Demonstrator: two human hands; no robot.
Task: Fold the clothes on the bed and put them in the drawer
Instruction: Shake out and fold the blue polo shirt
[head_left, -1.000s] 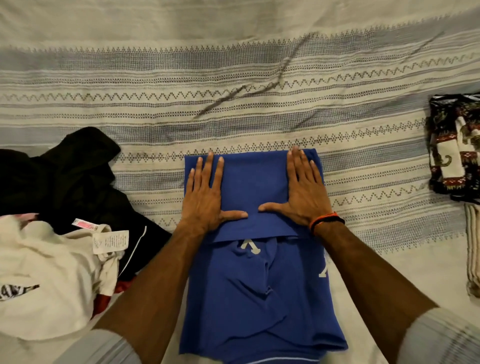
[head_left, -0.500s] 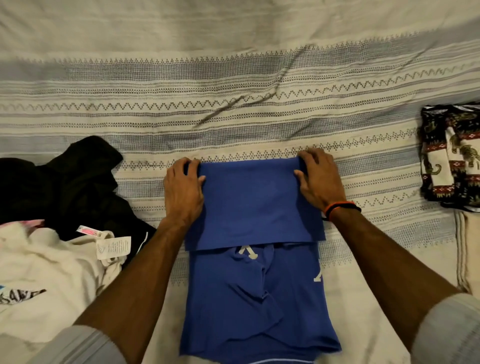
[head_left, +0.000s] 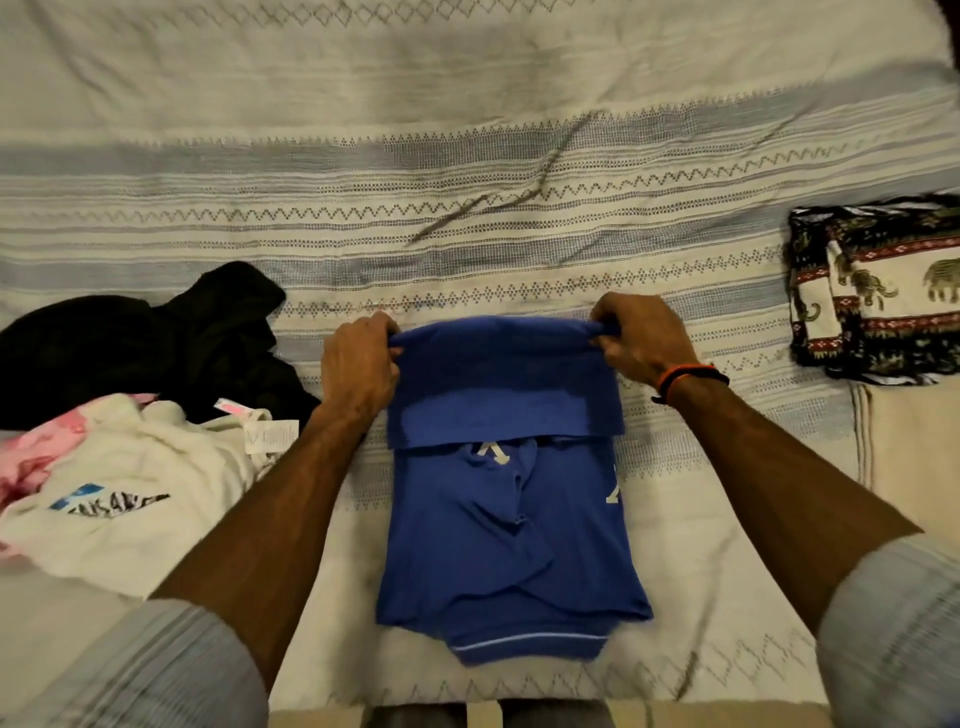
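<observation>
A blue shirt with white lettering lies half folded on the striped bedspread, its far part doubled back toward me. My left hand grips the far left corner of that fold. My right hand, an orange band at its wrist, pinches the far right corner. Both hands lift the folded edge slightly off the bed. A black garment and a cream garment with paper tags lie unfolded at the left. No drawer is in view.
A folded elephant-print garment sits at the right on the bed, with a cream folded cloth just in front of it. A pink item peeks from the left pile. The bed's near edge runs along the bottom.
My hands went from pressing flat on the folded blue shirt to its far corners, curled around them, and now hold the folded edge raised off the bed.
</observation>
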